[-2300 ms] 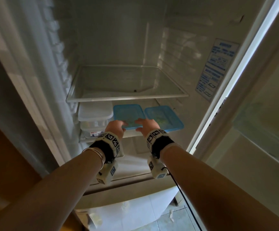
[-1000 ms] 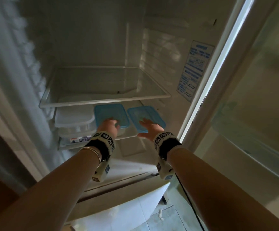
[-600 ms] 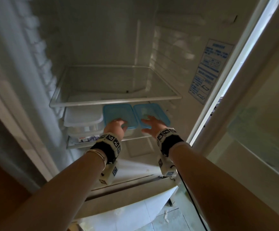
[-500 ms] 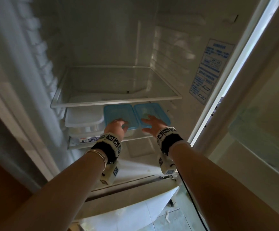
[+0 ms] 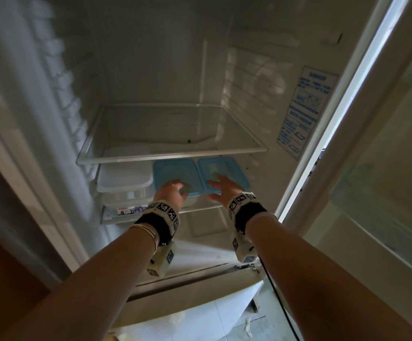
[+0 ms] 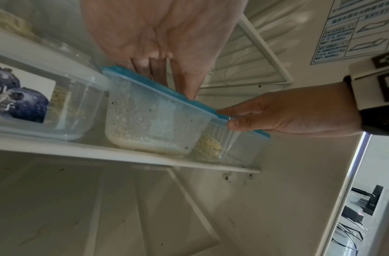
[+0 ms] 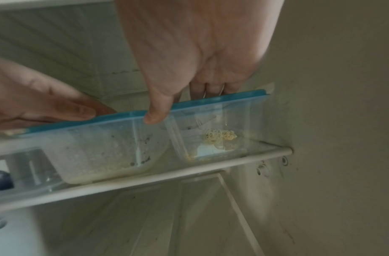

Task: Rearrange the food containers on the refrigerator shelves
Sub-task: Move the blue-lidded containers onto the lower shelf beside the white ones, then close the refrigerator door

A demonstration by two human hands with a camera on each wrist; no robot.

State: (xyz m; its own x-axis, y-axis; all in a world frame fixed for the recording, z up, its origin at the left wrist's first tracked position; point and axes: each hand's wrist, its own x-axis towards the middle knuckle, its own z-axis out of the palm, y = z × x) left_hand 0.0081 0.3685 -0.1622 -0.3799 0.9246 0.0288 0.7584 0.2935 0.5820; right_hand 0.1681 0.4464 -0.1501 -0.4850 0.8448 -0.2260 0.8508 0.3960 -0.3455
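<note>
Two clear food containers with blue lids stand side by side on the lower fridge shelf [image 5: 200, 209]. The left container [image 5: 175, 169] [image 6: 152, 121] holds a pale grainy mass. The right container [image 5: 229, 166] [image 7: 222, 121] holds a small clump of noodles. My left hand [image 5: 173, 193] [image 6: 156, 43] lies with straight fingers flat on the left lid. My right hand [image 5: 224, 190] [image 7: 200, 52] rests spread on the right lid, and its thumb [image 7: 155, 117] touches the lid's front rim. The fingertips of both hands are hidden behind the lids in the wrist views.
Stacked clear boxes with white lids [image 5: 123, 178] fill the shelf's left end; the lower one carries a blueberry label [image 6: 20, 95]. The glass shelf above [image 5: 170, 156] is bare. The fridge side wall [image 5: 273, 173] is close to the right container. The open door is on the right.
My right hand has moved from the middle container's lid to the right container's lid. The two blue-lidded containers now sit closer together and parallel. The left hand stays on its lid.
</note>
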